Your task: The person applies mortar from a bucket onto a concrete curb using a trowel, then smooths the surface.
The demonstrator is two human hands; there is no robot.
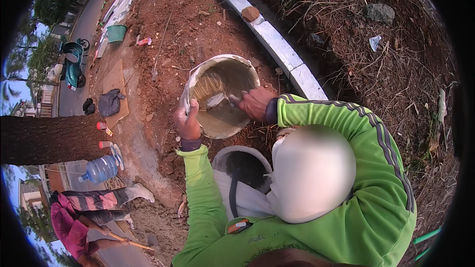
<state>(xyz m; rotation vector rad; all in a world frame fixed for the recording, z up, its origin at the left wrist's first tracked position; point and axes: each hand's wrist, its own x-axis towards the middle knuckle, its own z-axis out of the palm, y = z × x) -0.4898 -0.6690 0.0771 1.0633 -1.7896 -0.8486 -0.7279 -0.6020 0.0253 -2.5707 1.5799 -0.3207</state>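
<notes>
A mortar-smeared bucket (243, 63) is tipped in front of me, its mouth facing me, with grey-brown wet residue inside. My left hand (188, 121) is closed on its left rim, thumb over the edge. Reaching in over the right rim, my right hand (256, 104) has its fingers curled. Close to those fingertips, inside the bucket, is a pale, flat piece (215, 100); whether the hand holds it is unclear. Just below stands a second, grey bucket (225, 154) with a dark interior, partly covered by my pale-clothed leg.
A white curb (277, 44) runs past the far right, with a reddish stone (250, 14) on it; a dark trench lies beyond. At left are a green bucket (117, 33), a tree trunk (49, 139), a blue water jug (100, 169) and another person (74, 225) with a wooden-handled tool.
</notes>
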